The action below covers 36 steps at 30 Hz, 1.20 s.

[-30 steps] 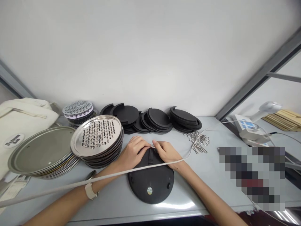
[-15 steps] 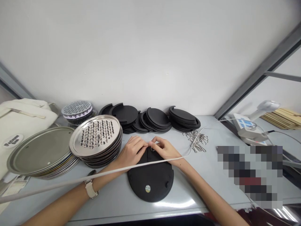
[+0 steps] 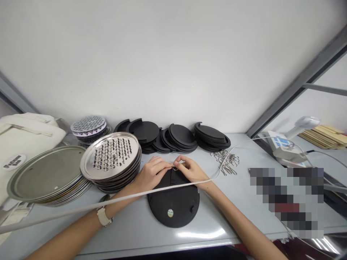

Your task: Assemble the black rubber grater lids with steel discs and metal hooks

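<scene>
Fingertips of my left hand (image 3: 154,171) and my right hand (image 3: 189,168) meet, pinched together on a small metal ring (image 3: 175,168). The ring sits at the far edge of a round black plastic disc (image 3: 173,202), by a dark strap or tab (image 3: 172,177). A small round sticker and a dark knob show on the disc, which lies on the grey table in front of me. To the right of my hands lies a pile of metal wire loops (image 3: 229,162). A pale watch band (image 3: 104,216) is round my left wrist.
Stacked black discs (image 3: 179,135) line the wall. At left stand a stack of discs with a studded silver top (image 3: 111,155), round metal trays (image 3: 48,173) and a cream bag (image 3: 24,133). A white cable (image 3: 130,198) crosses above my forearms. A white device (image 3: 287,148) stands at right.
Both hands stay pinched at the ring, with small finger shifts. The ring shows a little higher, and the disc's near edge has moved slightly away from me.
</scene>
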{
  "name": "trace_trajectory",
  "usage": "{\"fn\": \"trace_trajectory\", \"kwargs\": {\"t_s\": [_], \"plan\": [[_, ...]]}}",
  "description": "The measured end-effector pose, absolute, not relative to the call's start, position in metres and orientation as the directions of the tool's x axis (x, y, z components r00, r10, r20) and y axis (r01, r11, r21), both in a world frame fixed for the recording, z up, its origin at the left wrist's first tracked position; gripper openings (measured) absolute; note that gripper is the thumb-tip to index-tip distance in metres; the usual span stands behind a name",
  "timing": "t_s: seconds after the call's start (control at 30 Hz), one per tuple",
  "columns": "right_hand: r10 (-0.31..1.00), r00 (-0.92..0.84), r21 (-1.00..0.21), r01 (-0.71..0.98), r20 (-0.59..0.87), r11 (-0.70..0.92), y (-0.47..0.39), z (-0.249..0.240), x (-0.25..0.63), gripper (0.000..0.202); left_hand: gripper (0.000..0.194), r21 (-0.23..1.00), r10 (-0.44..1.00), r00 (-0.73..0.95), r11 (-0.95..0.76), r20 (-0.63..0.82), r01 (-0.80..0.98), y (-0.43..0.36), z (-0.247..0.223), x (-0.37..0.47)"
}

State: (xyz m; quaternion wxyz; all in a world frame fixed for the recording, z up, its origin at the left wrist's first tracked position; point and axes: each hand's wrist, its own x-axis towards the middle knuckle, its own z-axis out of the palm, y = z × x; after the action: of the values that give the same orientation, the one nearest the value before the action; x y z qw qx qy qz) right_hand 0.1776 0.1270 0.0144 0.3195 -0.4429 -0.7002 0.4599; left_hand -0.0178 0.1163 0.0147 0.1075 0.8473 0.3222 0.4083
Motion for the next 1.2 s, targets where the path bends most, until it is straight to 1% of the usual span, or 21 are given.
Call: {"fn": "trace_trajectory", "kwargs": {"t_s": [0.2,0.4,0.6,0.77,0.87,1.07,1.2], "plan": [[0.915,-0.401,-0.914,0.349,0.053,0.206,0.1277,0.0145,0.1777,0.033,0.015,0.482,0.657,0.433,-0.751,0.618,0.451,0.1179,0.0171,-0.0165],[0.919,-0.392,-0.909,0.364,0.049,0.204,0.1271,0.0142,0.1763,0.035,0.012,0.517,0.690,0.369,-0.717,0.623,0.468,0.1181,0.0167,-0.0136],[0.922,-0.386,-0.920,0.346,0.038,0.182,0.1272,0.0141,0.1764,0.032,0.008,0.592,0.735,0.318,-0.673,0.598,0.443,0.1181,0.0165,-0.0112],[0.919,-0.393,-0.948,0.290,0.005,0.129,0.1260,0.0155,0.1763,0.027,0.009,0.635,0.765,0.300,-0.642,0.570,0.431,0.1181,0.0185,-0.0119],[0.920,-0.391,-0.956,0.276,-0.015,0.102,0.1248,0.0164,0.1759,0.028,0.010,0.648,0.775,0.293,-0.631,0.561,0.427,0.1181,0.0186,-0.0124],[0.918,-0.398,-0.955,0.274,-0.006,0.112,0.1241,0.0160,0.1760,0.027,0.010,0.675,0.792,0.279,-0.609,0.543,0.416,0.1182,0.0174,-0.0123],[0.918,-0.397,-0.955,0.277,-0.010,0.109,0.1245,0.0156,0.1765,0.027,0.010,0.669,0.789,0.283,-0.613,0.545,0.421,0.1183,0.0183,-0.0116]]}}
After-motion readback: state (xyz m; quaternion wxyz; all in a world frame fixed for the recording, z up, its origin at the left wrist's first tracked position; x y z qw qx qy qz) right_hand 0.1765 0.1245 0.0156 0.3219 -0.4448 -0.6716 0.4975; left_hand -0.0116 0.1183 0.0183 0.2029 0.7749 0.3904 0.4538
